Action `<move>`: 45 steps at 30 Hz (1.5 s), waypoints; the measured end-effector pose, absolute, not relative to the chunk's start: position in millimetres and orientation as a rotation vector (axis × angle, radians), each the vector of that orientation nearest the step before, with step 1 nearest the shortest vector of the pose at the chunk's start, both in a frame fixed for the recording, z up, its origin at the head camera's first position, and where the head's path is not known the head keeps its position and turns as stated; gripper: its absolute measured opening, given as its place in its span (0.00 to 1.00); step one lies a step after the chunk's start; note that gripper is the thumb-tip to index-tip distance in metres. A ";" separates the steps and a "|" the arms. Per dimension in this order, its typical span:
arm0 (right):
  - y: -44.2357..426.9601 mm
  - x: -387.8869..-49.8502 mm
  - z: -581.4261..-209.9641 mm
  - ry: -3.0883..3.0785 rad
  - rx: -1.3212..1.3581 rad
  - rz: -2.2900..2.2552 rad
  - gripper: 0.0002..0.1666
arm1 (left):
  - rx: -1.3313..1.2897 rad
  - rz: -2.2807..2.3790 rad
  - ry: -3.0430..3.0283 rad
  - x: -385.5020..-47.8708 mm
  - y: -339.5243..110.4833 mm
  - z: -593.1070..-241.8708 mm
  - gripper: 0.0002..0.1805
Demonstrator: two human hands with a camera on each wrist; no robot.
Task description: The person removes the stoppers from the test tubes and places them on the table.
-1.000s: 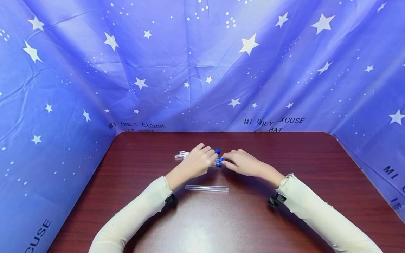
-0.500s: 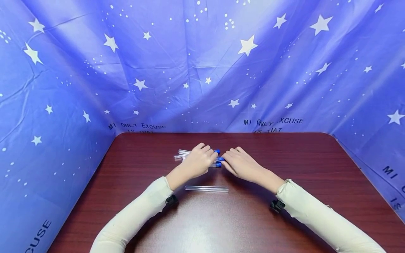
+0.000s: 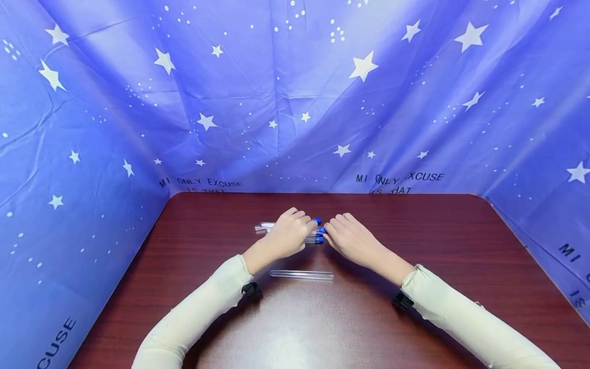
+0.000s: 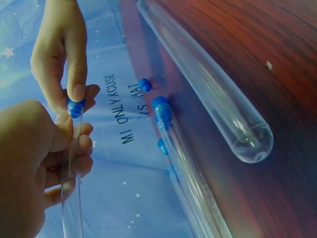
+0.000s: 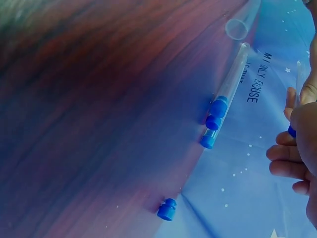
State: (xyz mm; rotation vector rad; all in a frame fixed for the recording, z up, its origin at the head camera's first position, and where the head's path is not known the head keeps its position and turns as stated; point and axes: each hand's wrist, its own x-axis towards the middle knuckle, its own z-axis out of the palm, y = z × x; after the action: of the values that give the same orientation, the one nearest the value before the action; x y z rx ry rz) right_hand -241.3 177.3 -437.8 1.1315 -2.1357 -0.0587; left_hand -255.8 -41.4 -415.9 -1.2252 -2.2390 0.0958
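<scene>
My left hand (image 3: 289, 234) grips a clear test tube (image 4: 73, 198) with its fingers curled round the upper part. At the mouth of that tube is a blue stopper (image 4: 75, 109), which my right hand (image 3: 354, 240) pinches between thumb and fingers. How deep the stopper sits is hard to tell. Below the hands lie several test tubes with blue stoppers (image 5: 218, 106), partly hidden by my left hand in the head view. Nearer the body, a test tube without a stopper (image 3: 301, 275) lies crosswise, its open end to the right.
A loose blue stopper (image 5: 167, 209) stands on the table apart from the tubes. The dark red wooden table (image 3: 442, 246) extends to both sides. Blue starry cloth (image 3: 286, 102) hangs at the back and on both sides.
My right hand has turned slightly and its fingers have closed in on the stopper. The left hand and the tubes on the table have stayed nearly in place.
</scene>
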 end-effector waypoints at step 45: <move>181.4 -237.6 -431.6 -2.044 1.203 0.075 0.09 | -1.309 -0.070 -2.135 -261.1 -46.1 -416.8 0.08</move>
State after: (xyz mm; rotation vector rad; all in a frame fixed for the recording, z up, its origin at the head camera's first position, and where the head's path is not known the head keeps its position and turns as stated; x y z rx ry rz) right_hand -237.6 181.4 -431.6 1.2033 -2.0440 0.0746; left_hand -261.1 -46.1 -416.8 -1.3088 -2.1346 -0.0704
